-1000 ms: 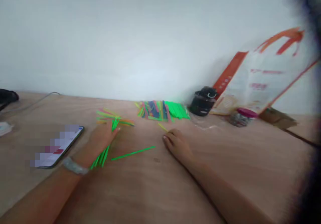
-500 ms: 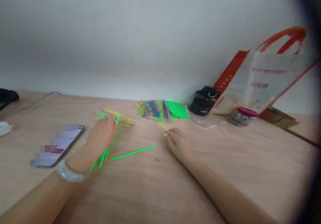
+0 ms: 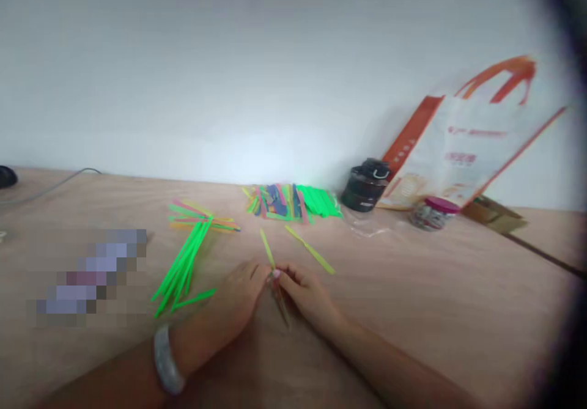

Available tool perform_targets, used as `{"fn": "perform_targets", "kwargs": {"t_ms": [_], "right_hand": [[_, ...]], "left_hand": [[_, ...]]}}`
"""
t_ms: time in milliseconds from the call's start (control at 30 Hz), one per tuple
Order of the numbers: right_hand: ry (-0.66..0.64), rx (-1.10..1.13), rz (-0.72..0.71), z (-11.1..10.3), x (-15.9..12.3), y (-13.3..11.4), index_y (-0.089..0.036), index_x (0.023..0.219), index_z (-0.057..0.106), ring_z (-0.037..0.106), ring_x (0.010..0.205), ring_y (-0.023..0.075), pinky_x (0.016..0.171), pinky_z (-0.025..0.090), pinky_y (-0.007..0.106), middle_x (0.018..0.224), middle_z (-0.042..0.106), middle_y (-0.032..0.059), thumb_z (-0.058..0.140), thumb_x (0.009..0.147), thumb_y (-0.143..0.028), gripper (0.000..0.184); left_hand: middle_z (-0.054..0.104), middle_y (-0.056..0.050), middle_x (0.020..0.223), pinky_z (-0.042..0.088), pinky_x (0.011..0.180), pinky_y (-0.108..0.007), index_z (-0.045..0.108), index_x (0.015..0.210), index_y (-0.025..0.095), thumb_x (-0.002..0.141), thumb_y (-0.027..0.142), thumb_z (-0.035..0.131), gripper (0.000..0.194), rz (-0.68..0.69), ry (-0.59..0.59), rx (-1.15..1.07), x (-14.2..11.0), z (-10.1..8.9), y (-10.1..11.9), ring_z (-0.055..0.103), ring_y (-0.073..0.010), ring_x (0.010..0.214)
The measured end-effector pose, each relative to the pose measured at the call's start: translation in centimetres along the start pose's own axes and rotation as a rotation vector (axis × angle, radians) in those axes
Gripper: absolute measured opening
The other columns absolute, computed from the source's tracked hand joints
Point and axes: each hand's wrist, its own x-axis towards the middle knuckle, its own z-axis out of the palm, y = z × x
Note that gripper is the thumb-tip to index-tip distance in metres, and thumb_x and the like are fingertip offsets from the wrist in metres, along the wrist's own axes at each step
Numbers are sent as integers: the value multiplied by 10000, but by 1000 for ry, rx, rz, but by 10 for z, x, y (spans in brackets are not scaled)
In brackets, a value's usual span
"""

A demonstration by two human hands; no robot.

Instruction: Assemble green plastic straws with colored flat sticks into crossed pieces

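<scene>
My left hand (image 3: 245, 287) and my right hand (image 3: 305, 283) meet low in the middle of the table, fingertips pinched together on a thin yellow strip (image 3: 266, 247). One end of it sticks out beyond the fingers; the other hangs toward me, blurred. Just past my right hand lies a second yellow strip (image 3: 316, 256), with a small bend or fold in its upper part. A fan of green strips (image 3: 183, 265) is spread left of my left hand, which partly covers a single green strip (image 3: 195, 299). Behind the fan is a bunch of multicoloured strips (image 3: 202, 216).
Packs of coloured strips (image 3: 279, 202) and green strips (image 3: 318, 201) lie near the wall. To their right stand a black jar (image 3: 364, 189), a pink-lidded tub (image 3: 433, 213) and a white-and-red bag (image 3: 463, 152). A pixelated phone (image 3: 92, 274) is at the left.
My left hand has left the multicoloured bunch and come right and nearer to meet my right hand. A yellow strip is now between them, and the second yellow strip lies released. The view has shifted slightly.
</scene>
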Motion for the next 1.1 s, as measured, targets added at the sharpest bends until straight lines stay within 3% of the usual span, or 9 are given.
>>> {"fn": "perform_targets", "kwargs": {"t_ms": [200,400,500,567,633,733,900,1100], "right_hand": [[20,95,98,-1,3,4,-179,697,519,407,451,71,449,306,203,540,462,-50,531,775,-439,272],[1,-20,50,-3,4,-6,-171,676,538,389,460,71,459,310,206,525,427,-56,520,785,-427,279],[130,-83,-2,-21,15,0,-174,691,540,392,463,85,462,323,214,526,431,-49,485,805,-429,285],[310,-205,-57,-44,27,10,-168,752,570,435,507,112,492,354,231,559,473,-26,437,833,-429,304],[446,-449,-185,-68,38,20,-159,805,614,524,685,163,617,411,270,705,573,32,439,840,-390,291],[451,-826,-230,-92,46,30,-162,871,654,539,816,184,750,412,306,844,600,71,419,860,-298,272],[340,-1170,-201,-86,41,31,-167,909,671,525,853,187,789,402,295,868,596,92,415,876,-243,269],[305,-1286,-213,-78,38,31,-149,947,658,515,882,198,806,397,302,916,592,107,425,877,-251,264]], "left_hand": [[560,-42,892,459,785,-341,541,958,183,903,138,324,228,-34,18,-83,7,-8,4,535,-176,841],[593,-38,853,457,729,-299,581,872,178,891,178,397,185,-225,-16,-228,13,-21,9,557,-164,806],[621,-39,847,460,731,-297,593,858,179,896,196,398,200,-266,-18,-274,11,-23,4,572,-164,801],[635,-39,858,468,749,-302,603,879,183,900,207,393,213,-271,-4,-290,9,-21,-1,580,-163,806],[636,-43,894,473,786,-318,611,928,189,897,204,395,220,-232,12,-278,9,-15,-7,580,-167,845],[614,-58,978,464,855,-342,592,1048,191,886,138,375,276,-133,3,-233,11,0,-12,555,-169,929],[554,-82,1094,429,928,-370,532,1162,167,867,99,398,331,-88,-28,-198,6,13,-12,498,-179,1028],[552,-49,1053,435,909,-353,522,1185,216,873,85,389,363,-87,-48,-219,3,4,-13,500,-157,987]]}}
